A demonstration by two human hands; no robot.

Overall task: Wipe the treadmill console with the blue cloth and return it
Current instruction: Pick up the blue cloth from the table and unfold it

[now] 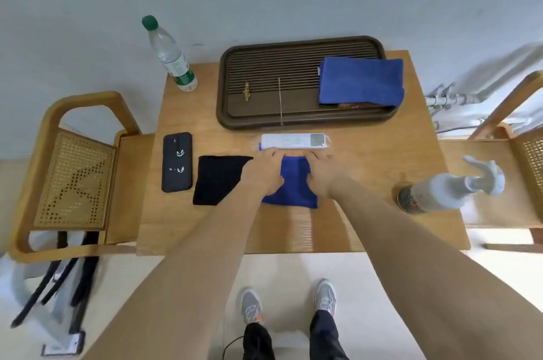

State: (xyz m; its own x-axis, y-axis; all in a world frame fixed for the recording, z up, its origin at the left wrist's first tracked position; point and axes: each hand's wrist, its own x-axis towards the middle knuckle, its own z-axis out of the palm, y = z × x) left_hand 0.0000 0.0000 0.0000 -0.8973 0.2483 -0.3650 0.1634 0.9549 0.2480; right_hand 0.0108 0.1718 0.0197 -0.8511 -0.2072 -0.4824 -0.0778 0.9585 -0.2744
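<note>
A small folded blue cloth (293, 183) lies flat on the wooden table (382, 154), between a black cloth and the table's right half. My left hand (263, 170) rests on the cloth's left edge and my right hand (323, 173) on its right edge, fingers pointing away from me. Both palms face down, pressing on the cloth. A second, larger blue cloth (361, 80) lies folded on the right end of a dark tray (229, 89). No treadmill console shows in this view.
A white remote (293, 141) lies just beyond my fingertips. A black cloth (219, 179) and black phone (177, 161) sit to the left, a water bottle (170, 55) at the far left corner, a spray bottle (446, 189) at the right. Wooden chairs (73, 177) flank the table.
</note>
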